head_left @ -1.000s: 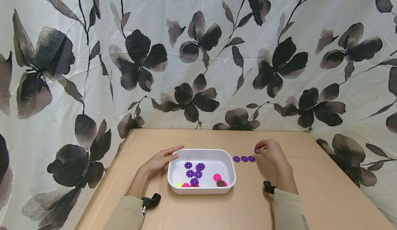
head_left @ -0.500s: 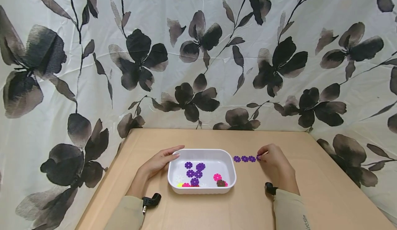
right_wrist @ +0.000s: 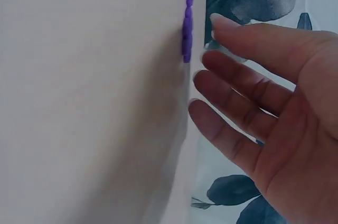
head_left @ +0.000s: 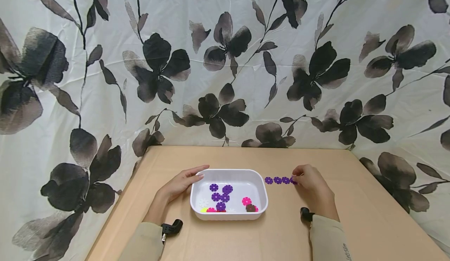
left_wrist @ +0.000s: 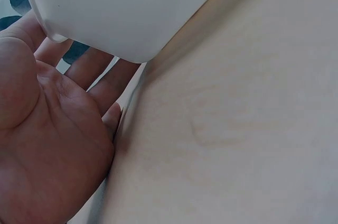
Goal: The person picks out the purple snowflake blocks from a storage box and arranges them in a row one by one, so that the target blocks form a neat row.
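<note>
A white plastic tray (head_left: 228, 216) stands on the table, with several purple flower-shaped discs (head_left: 216, 197) inside. My left hand (head_left: 180, 183) grips its left end, thumb at the rim; the left wrist view has fingers against the tray's outer wall (left_wrist: 121, 18). Right of the tray, purple discs (head_left: 277, 180) lie in a straight row. My right hand (head_left: 311, 181) is at the row's right end, partly covering the last disc. In the right wrist view that last disc (right_wrist: 187, 42) lies just off the fingertips, the fingers loosely bent and apart from it.
Pink discs (head_left: 246, 201), a brown disc (head_left: 250, 208) and a yellow piece (head_left: 204, 210) also lie in the tray. The tan tabletop (head_left: 218, 241) reaches back to a hanging floral cloth (head_left: 260, 97).
My right hand has come down toward the row and set a purple disc at its right end; its fingers now stand off it. The left hand and tray have stayed in place.
</note>
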The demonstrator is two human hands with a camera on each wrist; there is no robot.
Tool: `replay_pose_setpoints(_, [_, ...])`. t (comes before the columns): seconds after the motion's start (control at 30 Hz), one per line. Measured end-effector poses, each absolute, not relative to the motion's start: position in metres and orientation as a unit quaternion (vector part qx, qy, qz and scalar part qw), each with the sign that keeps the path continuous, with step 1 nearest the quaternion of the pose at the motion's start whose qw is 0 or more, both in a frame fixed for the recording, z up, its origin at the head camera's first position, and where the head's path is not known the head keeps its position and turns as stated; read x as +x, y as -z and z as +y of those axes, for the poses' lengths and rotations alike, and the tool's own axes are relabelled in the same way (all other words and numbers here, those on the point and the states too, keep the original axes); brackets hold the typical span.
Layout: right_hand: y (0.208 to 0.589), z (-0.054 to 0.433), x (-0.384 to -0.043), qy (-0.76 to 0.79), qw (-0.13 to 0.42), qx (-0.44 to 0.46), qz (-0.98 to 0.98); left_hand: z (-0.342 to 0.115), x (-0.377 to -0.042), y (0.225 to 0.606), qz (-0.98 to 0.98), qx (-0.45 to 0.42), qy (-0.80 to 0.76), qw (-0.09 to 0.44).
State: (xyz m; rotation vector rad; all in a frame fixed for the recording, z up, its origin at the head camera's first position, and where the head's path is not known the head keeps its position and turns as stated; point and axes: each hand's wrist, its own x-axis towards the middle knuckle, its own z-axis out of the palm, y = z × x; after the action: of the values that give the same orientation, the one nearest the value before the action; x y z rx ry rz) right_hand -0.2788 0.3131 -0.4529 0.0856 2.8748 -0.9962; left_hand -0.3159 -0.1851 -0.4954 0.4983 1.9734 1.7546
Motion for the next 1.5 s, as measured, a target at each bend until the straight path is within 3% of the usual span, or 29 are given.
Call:
replay_pose_setpoints(0.3, [0.429, 0.277, -0.288, 0.374, -0.076, -0.077, 0.921, -0.186, -0.315, 0.496, 0.719, 0.178, -0.634, 0.223])
replay_pose_setpoints(0.53, [0.416, 0.22, -0.29, 0.422, -0.1, -0.173, 0.884, -0.186, -0.316, 0.499, 0.724, 0.168, -0.631, 0.222])
replay_pose_setpoints(0.97, [0.434, 0.132, -0.279, 0.353, 0.059, -0.306, 0.882, -0.186, -0.315, 0.498, 0.727, 0.17, -0.627, 0.221])
replay_pose_setpoints(1.37, [0.452, 0.117, -0.271, 0.228, 0.141, -0.315, 0.911, -0.185, -0.316, 0.49, 0.725, 0.184, -0.626, 0.221])
replay_pose_setpoints(1.5, [0.455, 0.116, -0.27, 0.196, 0.135, -0.329, 0.914, -0.185, -0.317, 0.492, 0.723, 0.18, -0.628, 0.225])
